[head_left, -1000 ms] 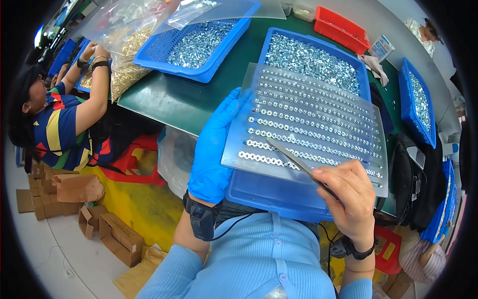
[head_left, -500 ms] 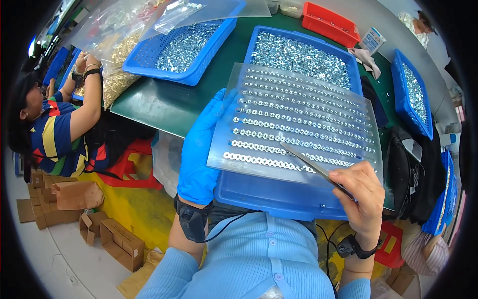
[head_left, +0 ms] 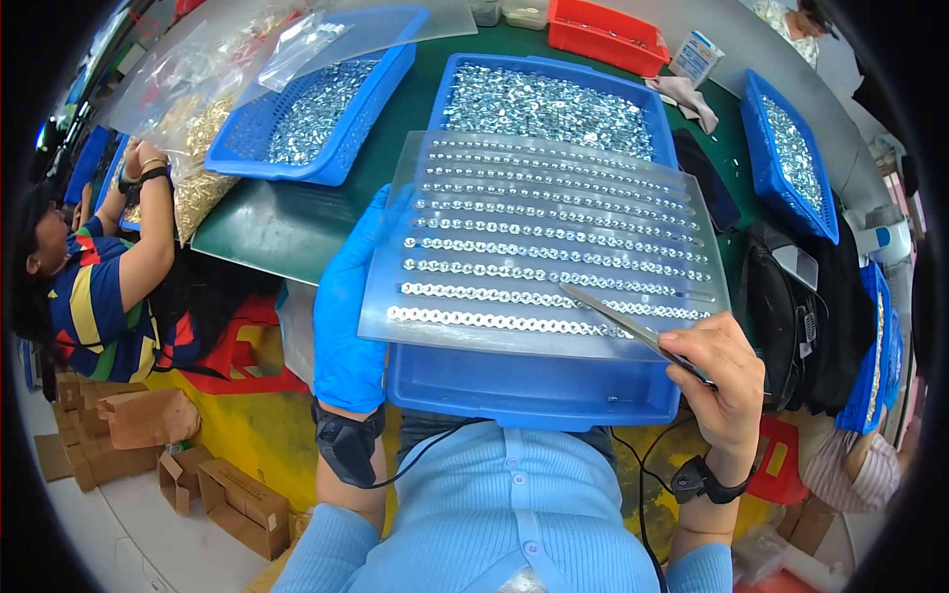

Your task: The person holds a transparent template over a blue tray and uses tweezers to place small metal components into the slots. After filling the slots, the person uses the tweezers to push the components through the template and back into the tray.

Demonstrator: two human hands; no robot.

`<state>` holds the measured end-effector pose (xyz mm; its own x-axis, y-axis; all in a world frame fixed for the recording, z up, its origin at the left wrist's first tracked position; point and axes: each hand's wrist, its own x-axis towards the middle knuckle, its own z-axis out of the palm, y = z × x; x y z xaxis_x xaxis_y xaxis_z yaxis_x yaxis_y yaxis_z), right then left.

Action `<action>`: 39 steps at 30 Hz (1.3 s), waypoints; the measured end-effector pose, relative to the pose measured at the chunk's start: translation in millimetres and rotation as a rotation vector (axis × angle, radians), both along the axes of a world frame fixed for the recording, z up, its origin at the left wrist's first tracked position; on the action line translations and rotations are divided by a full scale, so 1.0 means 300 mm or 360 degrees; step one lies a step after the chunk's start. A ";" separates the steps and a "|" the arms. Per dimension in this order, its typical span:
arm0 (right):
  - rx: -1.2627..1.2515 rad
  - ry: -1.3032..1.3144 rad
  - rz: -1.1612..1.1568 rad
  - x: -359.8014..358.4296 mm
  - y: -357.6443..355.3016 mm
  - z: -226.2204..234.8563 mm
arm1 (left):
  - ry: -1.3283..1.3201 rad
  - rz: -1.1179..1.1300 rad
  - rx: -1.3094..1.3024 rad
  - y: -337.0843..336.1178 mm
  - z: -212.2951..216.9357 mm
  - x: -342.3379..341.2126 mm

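Note:
A clear plastic plate [head_left: 474, 344] lies across the middle, with several rows of small silvery hex nuts [head_left: 474, 295] set in it. My left hand [head_left: 348, 331], in a blue glove, grips the plate's left edge; its fingers are partly hidden behind the plate. Between the bare fingers of my right hand [head_left: 730, 374] is a pair of metal tweezers [head_left: 633, 326]. Their tips point left and touch or hover just over a lower row; which of the two I cannot tell. Beneath the plate's near side shows a blue plastic tray [head_left: 524, 405].
Behind the plate stands a blue bin [head_left: 563, 65] full of small metal parts. More parts fill a blue basket [head_left: 321, 176] at left and another blue basket [head_left: 832, 212] at right. A red bin [head_left: 603, 38] sits far back. A co-worker [head_left: 109, 267] sits at left beside a bag of brass-coloured pieces [head_left: 203, 193].
The whole scene has shifted left in the view, and the plate sits more level. Along the row, the tweezer tips are further right on the plate. Both hands keep their grip.

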<state>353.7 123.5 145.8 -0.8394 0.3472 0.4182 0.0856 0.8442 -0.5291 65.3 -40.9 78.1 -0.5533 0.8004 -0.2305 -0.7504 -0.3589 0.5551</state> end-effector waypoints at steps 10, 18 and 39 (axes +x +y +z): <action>0.0018 -0.0024 -0.0053 0.072 0.031 0.006 | 0.0025 -0.0076 0.0077 -0.017 -0.018 -0.013; -0.0012 -0.0063 -0.0130 0.127 0.046 0.014 | -0.0036 -0.0056 -0.0028 -0.011 -0.032 -0.018; 0.0084 -0.0095 -0.0363 0.271 0.111 0.024 | 0.0384 0.0070 -0.0235 -0.025 -0.020 -0.001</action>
<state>435.1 156.7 153.0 -0.7654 0.5098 0.3927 0.3072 0.8257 -0.4731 65.1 -48.5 72.1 -0.6396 0.7422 -0.2002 -0.5760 -0.2902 0.7642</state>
